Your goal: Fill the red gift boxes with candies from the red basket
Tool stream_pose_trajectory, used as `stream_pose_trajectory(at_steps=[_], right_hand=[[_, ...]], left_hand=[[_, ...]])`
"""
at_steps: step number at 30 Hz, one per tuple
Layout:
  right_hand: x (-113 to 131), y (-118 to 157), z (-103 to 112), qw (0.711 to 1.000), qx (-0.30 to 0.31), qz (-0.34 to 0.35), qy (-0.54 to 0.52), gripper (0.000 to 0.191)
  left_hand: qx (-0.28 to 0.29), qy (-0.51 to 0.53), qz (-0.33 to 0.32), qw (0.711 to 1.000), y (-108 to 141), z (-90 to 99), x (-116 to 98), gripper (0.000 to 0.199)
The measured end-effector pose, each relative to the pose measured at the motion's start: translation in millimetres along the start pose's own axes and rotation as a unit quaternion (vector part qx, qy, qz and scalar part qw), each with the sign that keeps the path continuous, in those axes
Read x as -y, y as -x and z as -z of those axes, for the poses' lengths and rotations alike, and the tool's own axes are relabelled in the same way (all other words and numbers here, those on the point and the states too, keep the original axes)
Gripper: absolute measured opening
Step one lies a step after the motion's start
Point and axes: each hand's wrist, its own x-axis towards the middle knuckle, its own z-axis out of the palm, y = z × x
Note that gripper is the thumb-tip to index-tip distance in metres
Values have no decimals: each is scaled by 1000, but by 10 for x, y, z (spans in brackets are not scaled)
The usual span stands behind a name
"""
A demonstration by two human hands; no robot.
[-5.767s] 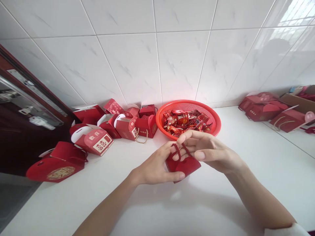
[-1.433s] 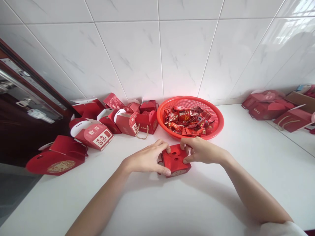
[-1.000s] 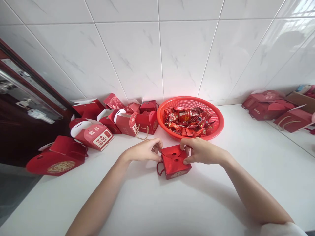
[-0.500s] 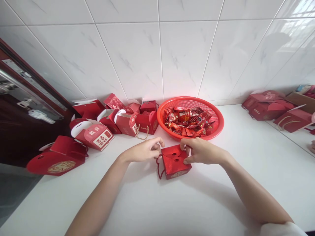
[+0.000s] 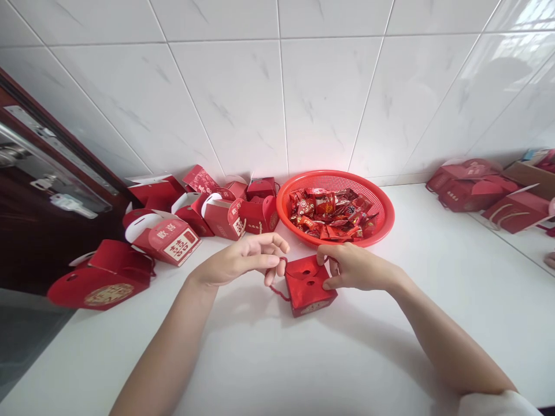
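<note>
A small red box with its top flaps folded down lies on the white table. My left hand is at the box's left side, its fingers curled on the dark red cord that loops out from that side. At the right edge of the box, my right hand grips it between thumb and fingers. Just behind the box stands a red mesh basket holding many red wrapped candies.
Several red gift boxes stand at the back left, beside a dark door with keys. More red boxes are at the far right, where another person's fingers show at the edge. White tiles line the back.
My left hand has shifted left and turned, and the cord has been drawn up and outward with it. My right hand and the box have hardly moved.
</note>
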Motion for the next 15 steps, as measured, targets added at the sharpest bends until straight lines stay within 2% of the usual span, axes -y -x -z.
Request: stream_pose_trajectory(at_steps=[3, 7, 11, 15], right_hand=[[6, 11, -8, 1000, -13, 5, 4, 24], [33, 59, -20, 997, -52, 55, -25, 17], [109, 144, -10, 975, -98, 124, -154, 8], [176, 218, -4, 951, -112, 151, -245, 17]], left_hand=[[7, 19, -48, 999, 68, -50, -43, 21], [14, 11, -40, 999, 69, -174, -39, 22], [17, 20, -34, 999, 31, -295, -10, 34], [12, 31, -51, 998, 50, -381, -3, 47]])
